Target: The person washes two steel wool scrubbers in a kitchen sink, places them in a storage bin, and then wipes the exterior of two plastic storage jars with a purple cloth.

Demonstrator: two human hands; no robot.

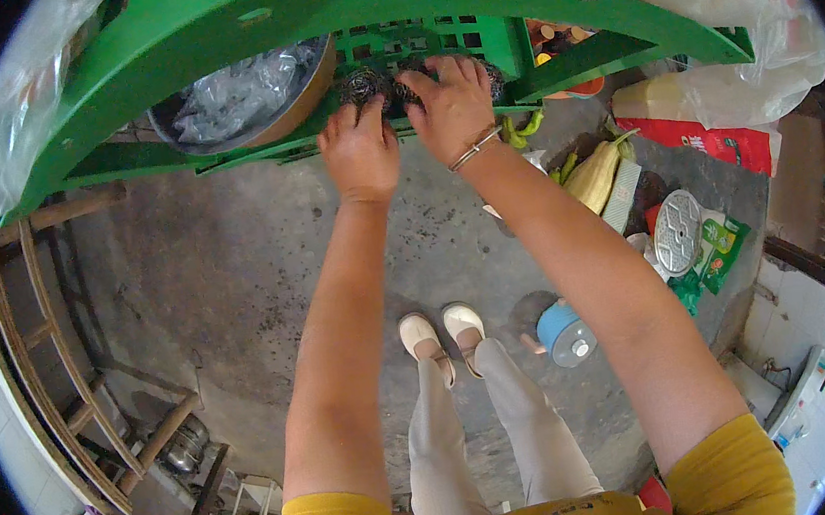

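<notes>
Both my arms stretch forward to a green plastic rack (375, 0), over a shelf with square holes. My left hand (360, 157) is closed, its fingertips curled against a dark wiry ball that looks like a steel wool scrubber (361, 85). Beside it, my right hand (454, 107), with a bracelet (474, 148) at the wrist, bends its fingers over more of the same dark wiry material (495, 80). My palms and fingers partly hide these scrubbers.
Left on the shelf sits a round basin (302, 113) with clear plastic bags. On the floor to the right are green peppers (523, 130), a pale gourd (593, 178), a red package (697, 142) and a blue pot (563, 332). A wooden ladder-like frame (49, 336) stands left.
</notes>
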